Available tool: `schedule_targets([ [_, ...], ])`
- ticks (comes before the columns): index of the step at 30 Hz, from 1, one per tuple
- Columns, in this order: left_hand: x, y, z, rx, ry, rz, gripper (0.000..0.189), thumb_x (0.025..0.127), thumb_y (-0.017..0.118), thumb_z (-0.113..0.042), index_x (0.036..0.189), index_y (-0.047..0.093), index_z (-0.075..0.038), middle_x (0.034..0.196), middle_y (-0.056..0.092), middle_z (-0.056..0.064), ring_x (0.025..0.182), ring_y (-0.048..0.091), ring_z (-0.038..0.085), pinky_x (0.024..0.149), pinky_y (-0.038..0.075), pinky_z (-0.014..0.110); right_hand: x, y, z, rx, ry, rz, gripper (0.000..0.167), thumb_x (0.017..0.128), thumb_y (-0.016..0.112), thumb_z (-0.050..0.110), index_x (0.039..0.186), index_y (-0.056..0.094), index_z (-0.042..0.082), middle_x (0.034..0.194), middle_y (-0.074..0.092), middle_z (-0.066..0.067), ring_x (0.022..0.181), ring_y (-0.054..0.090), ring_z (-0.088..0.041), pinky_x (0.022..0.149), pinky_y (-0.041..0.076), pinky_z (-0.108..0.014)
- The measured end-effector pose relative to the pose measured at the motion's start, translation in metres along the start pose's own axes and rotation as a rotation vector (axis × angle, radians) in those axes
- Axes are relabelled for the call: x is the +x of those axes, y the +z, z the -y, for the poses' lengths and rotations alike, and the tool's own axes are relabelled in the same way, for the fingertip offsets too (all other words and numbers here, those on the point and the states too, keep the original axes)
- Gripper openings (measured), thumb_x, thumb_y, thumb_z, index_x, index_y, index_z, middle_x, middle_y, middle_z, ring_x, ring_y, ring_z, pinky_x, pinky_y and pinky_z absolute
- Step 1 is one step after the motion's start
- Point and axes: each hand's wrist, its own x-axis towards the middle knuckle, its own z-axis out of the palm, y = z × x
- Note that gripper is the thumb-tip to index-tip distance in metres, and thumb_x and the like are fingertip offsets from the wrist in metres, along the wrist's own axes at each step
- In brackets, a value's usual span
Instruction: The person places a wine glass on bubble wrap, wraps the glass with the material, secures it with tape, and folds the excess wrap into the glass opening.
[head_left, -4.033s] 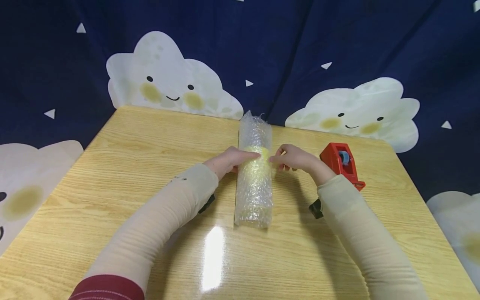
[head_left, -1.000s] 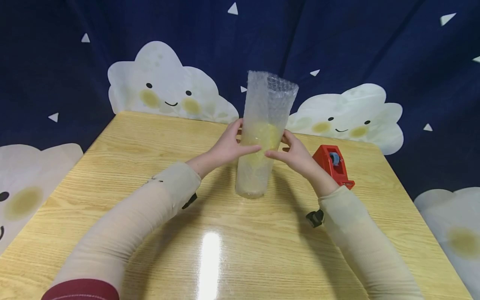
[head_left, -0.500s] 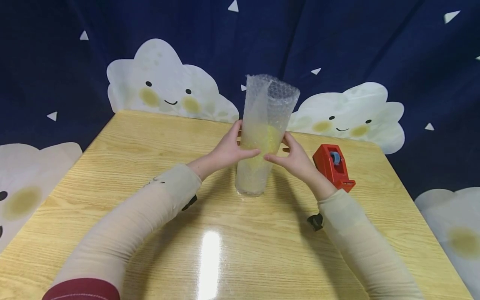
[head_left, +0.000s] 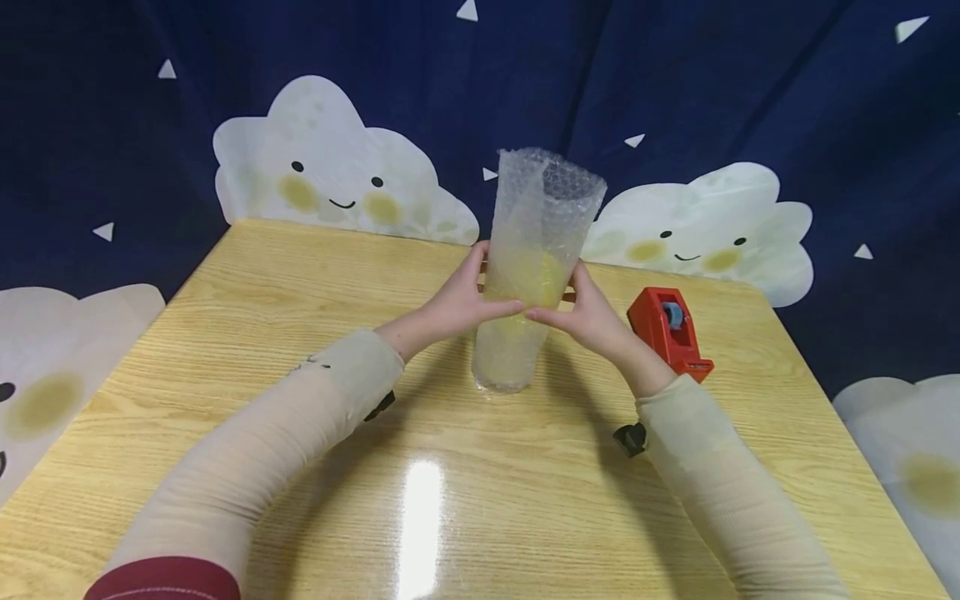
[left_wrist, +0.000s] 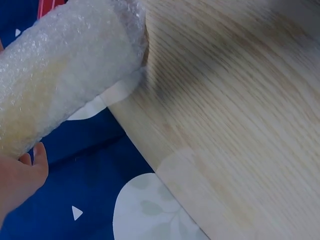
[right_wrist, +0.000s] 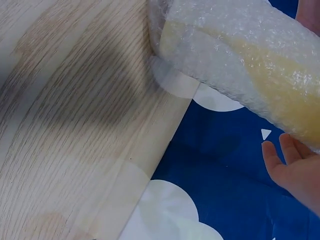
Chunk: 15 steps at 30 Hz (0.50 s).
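A bubble-wrap roll (head_left: 513, 225) with something yellow inside stands on end over the table, its top leaning to the right. Its upper end is open, and its lower end is close over the wood. My left hand (head_left: 459, 298) holds the left side, thumb across the front and fingers behind. From the right, my right hand (head_left: 595, 315) grips it the same way, the two thumb tips nearly meeting. In the left wrist view, the bubble wrap (left_wrist: 75, 60) hides part of the left hand (left_wrist: 22, 177). The right wrist view shows curled right-hand fingers (right_wrist: 272, 157) along the roll's edge.
A red tape dispenser (head_left: 666, 329) with a blue-grey roll of tape stands to the right of the right hand. The wooden table (head_left: 510, 500) ends at a dark blue curtain (head_left: 420, 67) printed with white clouds.
Four seconds ago the roll lay flat with both hands at its middle; now it is raised on end and gripped from both sides. Over the last second it has barely shifted.
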Motion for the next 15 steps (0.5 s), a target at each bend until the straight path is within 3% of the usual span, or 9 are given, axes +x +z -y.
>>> schedule_targets([
  [7,0.0001,-0.0032,0.0002,-0.144,0.021,0.043,0.057,0.092,0.056,-0.014,0.139,0.025,-0.006,0.138,0.037,0.014,0.129,0.036,0.027,0.106,0.036,0.043,-0.0004,-0.0015,-0.0011,0.006,0.022,-0.015,0.077,0.081,0.071,0.013,0.141,0.025,0.005,0.137,0.04,-0.015,0.125,0.039,-0.03,0.106,0.034,-0.049],
  [11,0.0035,-0.0043,-0.0024,-0.169,-0.014,-0.016,0.038,0.098,0.041,-0.02,0.131,0.035,-0.002,0.133,0.043,0.016,0.122,0.041,0.027,0.104,0.036,0.044,-0.0007,-0.0021,-0.0017,0.006,0.024,-0.015,0.077,0.081,0.071,0.013,0.142,0.025,0.005,0.138,0.04,-0.014,0.126,0.039,-0.03,0.106,0.034,-0.049],
  [15,0.0087,-0.005,-0.0074,-0.179,-0.075,-0.089,0.036,0.101,0.033,-0.029,0.121,0.043,-0.001,0.124,0.048,0.015,0.117,0.044,0.025,0.102,0.039,0.048,-0.0009,-0.0024,-0.0024,0.006,0.023,-0.012,0.077,0.081,0.071,0.013,0.142,0.025,0.006,0.139,0.039,-0.014,0.126,0.039,-0.03,0.106,0.033,-0.049],
])
